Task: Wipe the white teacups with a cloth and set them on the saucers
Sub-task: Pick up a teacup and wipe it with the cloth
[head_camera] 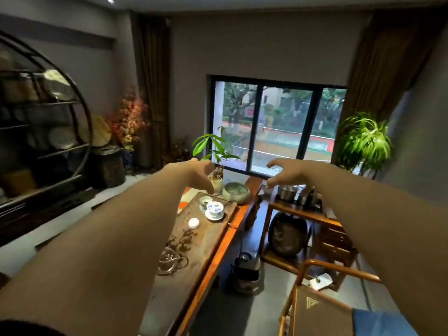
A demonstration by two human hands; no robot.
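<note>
While both hands point(240, 175) hover empty, teacup point(194, 223) mid-tray point(169, 282)

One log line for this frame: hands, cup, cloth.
left hand open, empty | right hand open, empty | white teacup untouched on tea tray | cloth unseen

White cup point(193, 223) sits on a dark brown tray point(206, 241) with an orange wood table point(219, 248) under it, the lidded cup point(214, 209) is white with blue painted patterns, the bowl point(236, 191) is greyish green, and the curtains point(150, 93) are brown.
</note>
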